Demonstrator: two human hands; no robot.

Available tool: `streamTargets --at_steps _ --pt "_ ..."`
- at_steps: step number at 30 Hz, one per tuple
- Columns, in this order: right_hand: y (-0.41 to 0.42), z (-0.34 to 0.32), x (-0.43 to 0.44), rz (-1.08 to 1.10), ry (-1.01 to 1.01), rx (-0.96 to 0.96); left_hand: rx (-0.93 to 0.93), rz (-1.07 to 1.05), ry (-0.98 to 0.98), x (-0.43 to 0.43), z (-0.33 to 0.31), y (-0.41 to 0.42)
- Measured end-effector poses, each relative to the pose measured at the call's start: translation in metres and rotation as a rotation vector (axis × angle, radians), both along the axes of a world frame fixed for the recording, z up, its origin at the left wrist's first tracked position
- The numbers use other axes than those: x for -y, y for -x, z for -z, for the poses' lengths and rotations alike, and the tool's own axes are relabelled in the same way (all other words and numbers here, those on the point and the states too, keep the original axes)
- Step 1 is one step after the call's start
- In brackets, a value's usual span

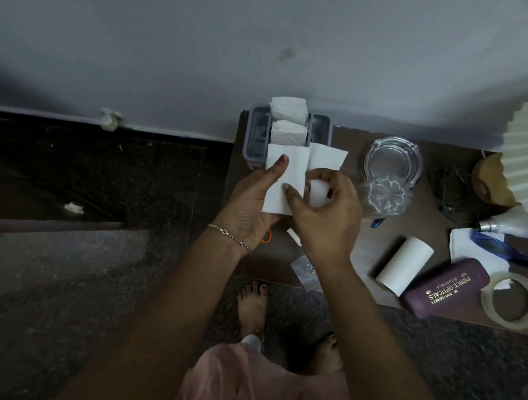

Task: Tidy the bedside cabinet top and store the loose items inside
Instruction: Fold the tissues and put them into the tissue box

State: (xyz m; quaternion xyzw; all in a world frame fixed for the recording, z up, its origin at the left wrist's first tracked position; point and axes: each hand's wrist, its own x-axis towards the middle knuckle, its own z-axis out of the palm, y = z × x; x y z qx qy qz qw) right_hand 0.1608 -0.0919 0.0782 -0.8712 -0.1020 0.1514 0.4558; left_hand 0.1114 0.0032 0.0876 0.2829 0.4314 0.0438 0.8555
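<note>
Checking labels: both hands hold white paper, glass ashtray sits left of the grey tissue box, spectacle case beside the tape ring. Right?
No: head view shows the glass ashtray right of the grey tissue box, not left. Rest holds: left hand and right hand hold white paper, spectacle case beside the tape ring.

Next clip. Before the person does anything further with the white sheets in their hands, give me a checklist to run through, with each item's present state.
1. Left hand grip on the white folded paper sheet: thumb pressed on it, ok.
2. Right hand grip on the second white sheet: pinched in the fingers, ok.
3. Room in the grey plastic holder box: white tissue wads stick out of it, cannot tell.
4. Clear glass ashtray apart from both hands: ok.
5. Brown cabinet top tidied: white paper roll, maroon spectacle case and tape ring lie loose, not ok.
6. Cabinet storage open: not in view, cannot tell.
</note>
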Motion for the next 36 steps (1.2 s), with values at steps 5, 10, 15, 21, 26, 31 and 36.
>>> streamTargets --at_steps 5,10,15,21,26,31,36 --pt "-0.006 -0.002 0.003 0.037 -0.088 0.026 -0.056 -0.065 -0.018 0.000 0.007 0.000" --pt "-0.018 -0.021 0.009 0.003 -0.453 -0.280 0.056 -0.176 0.180 -0.010 0.012 0.008" --pt "-0.018 -0.036 0.010 -0.058 -0.696 -0.592 0.199 -0.212 0.338 -0.013 0.016 0.014" --pt "-0.020 -0.032 0.011 0.026 -0.687 -0.638 0.294 -0.219 0.415 -0.012 0.013 0.014" --pt "-0.018 -0.032 0.010 0.093 -0.682 -0.658 0.284 -0.228 0.393 -0.013 0.014 0.014" --pt "-0.016 -0.030 0.007 0.137 -0.631 -0.599 0.248 -0.208 0.339 -0.014 0.016 0.014" --pt "-0.017 -0.027 0.006 0.134 -0.560 -0.489 0.216 -0.181 0.336 -0.014 0.017 0.012"
